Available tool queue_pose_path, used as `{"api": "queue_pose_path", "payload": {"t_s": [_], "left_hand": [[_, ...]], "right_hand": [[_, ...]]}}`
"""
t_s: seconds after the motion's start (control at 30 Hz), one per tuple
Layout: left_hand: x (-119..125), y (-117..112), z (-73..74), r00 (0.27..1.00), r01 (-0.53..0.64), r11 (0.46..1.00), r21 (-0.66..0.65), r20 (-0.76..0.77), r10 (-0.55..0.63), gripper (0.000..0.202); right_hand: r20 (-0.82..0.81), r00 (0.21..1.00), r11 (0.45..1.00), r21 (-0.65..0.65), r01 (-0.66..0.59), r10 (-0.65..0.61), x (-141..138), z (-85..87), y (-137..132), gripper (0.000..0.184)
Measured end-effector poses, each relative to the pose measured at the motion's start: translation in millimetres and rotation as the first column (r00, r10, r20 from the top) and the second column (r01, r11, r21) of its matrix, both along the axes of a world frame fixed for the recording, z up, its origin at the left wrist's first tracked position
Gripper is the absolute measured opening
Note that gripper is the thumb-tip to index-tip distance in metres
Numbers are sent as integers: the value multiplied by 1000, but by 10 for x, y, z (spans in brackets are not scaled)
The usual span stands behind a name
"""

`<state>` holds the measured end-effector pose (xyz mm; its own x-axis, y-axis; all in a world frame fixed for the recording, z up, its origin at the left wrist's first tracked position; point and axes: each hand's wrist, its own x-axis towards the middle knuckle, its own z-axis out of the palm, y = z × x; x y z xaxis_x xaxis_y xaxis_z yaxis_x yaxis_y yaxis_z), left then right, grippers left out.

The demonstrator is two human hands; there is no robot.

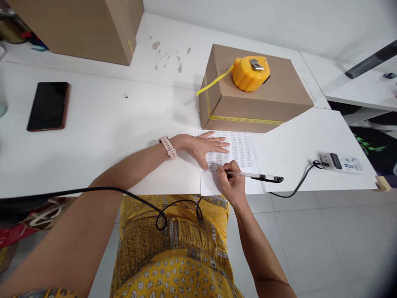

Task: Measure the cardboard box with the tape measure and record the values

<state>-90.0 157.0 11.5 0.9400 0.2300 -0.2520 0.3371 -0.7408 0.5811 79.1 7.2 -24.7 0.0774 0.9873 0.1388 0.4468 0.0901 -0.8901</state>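
Note:
A white sheet of paper [211, 184] with columns of handwriting lies at the table's front edge. My left hand [204, 148] rests flat on it, fingers spread, with a pale pink watch band [168, 147] on the wrist. Pinched in my right hand [232, 182] is a pen [252, 176] with a clear barrel and a black cap on its back end. The pen's tip meets the paper near the lower lines of writing, just below my left thumb. The sheet's far end reaches the base of a cardboard box [257, 107].
A yellow tape measure [250, 73] sits on the box. A phone [49, 106] lies at the left, before a larger cardboard box [83, 29]. On the right, a white power strip [341, 162] trails a black cable. Another black cable [105, 189] crosses above my lap.

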Motion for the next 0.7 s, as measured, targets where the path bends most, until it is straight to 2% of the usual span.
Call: {"api": "queue_pose_path", "payload": {"t_s": [0.53, 0.7], "left_hand": [[-2, 7, -15, 998, -30, 999, -39, 49, 32, 103], [-4, -4, 8, 1000, -15, 1000, -20, 17, 16, 103]], "right_hand": [[16, 1000, 1000, -14, -5, 5, 17, -12, -5, 24], [4, 1000, 1000, 2, 7, -7, -16, 0, -9, 24]]}}
